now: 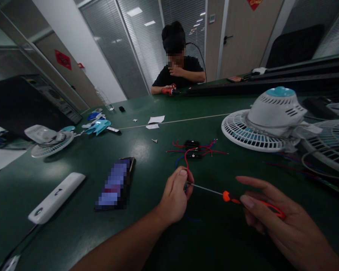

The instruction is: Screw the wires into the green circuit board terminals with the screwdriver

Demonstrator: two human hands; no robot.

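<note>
My left hand (176,194) is closed around a small dark part (185,187), mostly hidden by the fingers. A red wire (187,160) and a blue wire rise from it. In my right hand (274,214) is a screwdriver (227,196) with an orange and black handle, gripped between thumb and fingers while the index finger points outward. Its thin metal shaft reaches left, and the tip meets the part at my left fingertips. Just beyond lie small black modules (194,155) with red and blue wire leads.
A phone (114,184) and a white power strip (56,197) lie to the left. White fans (277,120) stand at the right, a smaller fan (52,145) at the far left. Paper scraps (156,119) lie mid-table. Across sits a person (177,71) beside a red tool (168,91).
</note>
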